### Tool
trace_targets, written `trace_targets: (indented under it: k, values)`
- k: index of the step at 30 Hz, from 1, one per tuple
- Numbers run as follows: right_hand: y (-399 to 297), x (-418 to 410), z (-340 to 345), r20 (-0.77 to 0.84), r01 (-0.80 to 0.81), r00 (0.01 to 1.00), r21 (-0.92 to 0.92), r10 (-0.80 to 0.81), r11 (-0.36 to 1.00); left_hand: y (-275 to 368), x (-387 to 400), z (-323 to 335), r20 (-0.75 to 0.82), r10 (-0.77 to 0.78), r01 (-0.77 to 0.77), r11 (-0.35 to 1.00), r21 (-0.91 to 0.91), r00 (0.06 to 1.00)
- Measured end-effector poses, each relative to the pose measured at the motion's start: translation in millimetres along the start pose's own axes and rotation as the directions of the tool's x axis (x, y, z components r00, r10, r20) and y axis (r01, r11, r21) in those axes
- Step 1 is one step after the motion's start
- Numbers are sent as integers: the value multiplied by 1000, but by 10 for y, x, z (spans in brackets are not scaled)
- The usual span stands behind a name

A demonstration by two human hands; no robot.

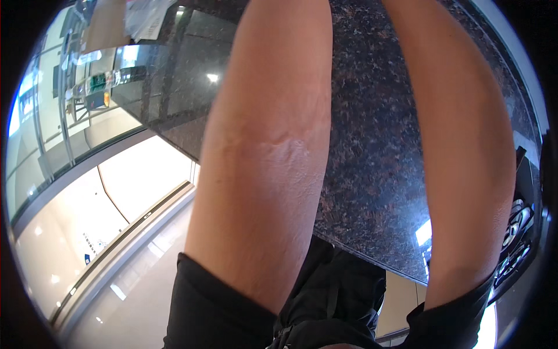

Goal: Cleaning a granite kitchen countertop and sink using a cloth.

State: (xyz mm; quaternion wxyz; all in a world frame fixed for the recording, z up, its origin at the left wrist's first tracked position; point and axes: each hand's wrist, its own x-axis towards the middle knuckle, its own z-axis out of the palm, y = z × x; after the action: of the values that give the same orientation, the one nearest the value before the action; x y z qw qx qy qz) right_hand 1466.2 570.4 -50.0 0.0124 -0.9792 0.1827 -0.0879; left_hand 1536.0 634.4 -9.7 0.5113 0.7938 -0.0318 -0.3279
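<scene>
Both of my hands are out of view beyond the top edge of the picture. My two bare forearms reach up and away over a dark speckled stone countertop [370, 131], and black sleeves cover the upper arms. What my hands hold or touch is hidden. At the upper left lie a brown piece that looks like cardboard [106, 24] and a clear plastic bag with writing on it [148, 17]. My black clothing [344, 292] shows below the counter's near edge.
On the left, a clear plastic bottle with a green label [96, 83] lies near glass panels. A metal-framed sliding door track [130, 227] crosses the pale floor [144, 279]. At the far right, a black tray or rack [523, 187] holds shiny metal items. Light cabinet fronts [399, 301] stand under the counter.
</scene>
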Motion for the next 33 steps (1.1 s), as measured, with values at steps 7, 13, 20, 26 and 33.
trace_targets:
  k: [7,13,20,26,33]
  values:
    - [-670,-1358,-796,444,-724,639,624,627,295,-701,-1100,-244,-57,34,-29,996,82,998]
    - [-1426,-2965,-1477,520,-734,626,645,581,213,-1483,-2734,-615,-173,3,32,980,198,985]
    - [-1688,-4624,-1632,572,-804,537,568,620,173,-2248,-4543,-438,-143,14,35,940,338,990]
    - [-1656,-4563,-1522,760,-911,327,411,561,-26,-2326,-4394,-407,-115,-138,168,936,309,984]
    - [-690,-3403,-1072,767,-904,335,424,547,-42,-1404,-3455,131,-51,-120,129,961,244,991]
